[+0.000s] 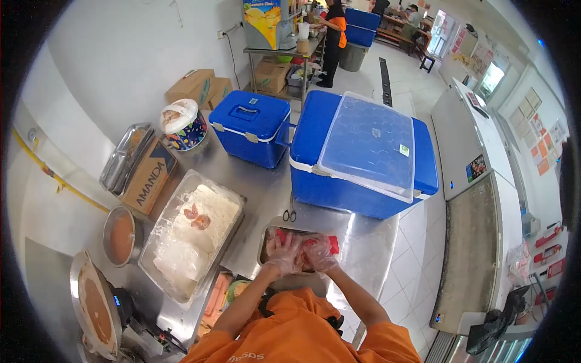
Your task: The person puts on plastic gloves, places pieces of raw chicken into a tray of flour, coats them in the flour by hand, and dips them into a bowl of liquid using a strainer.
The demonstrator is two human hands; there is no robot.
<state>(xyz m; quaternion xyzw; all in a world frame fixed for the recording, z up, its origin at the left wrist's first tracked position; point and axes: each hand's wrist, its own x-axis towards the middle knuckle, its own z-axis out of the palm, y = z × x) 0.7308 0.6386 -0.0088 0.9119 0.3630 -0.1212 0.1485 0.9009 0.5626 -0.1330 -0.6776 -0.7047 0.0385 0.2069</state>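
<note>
Both of my hands wear clear plastic gloves and work over a metal tray (262, 247) at the table's front edge. My left hand (283, 253) has its fingers spread at the tray's left part, over something red. My right hand (319, 254) curls at the tray's right part, against red material (333, 244); what its fingers hold is hidden. Scissors (290, 215) lie just behind the tray. To the left is a large clear tub (233, 225) of white flour (212, 212), with reddish-brown pieces (197, 216) on top.
Behind the tray stand a small blue cooler (251, 121) and a large one (308, 130) under a clear lid (369, 145). A bowl of brown liquid (121, 236) and an AMANDA box (149, 177) are left. Another person (334, 36) stands at the back.
</note>
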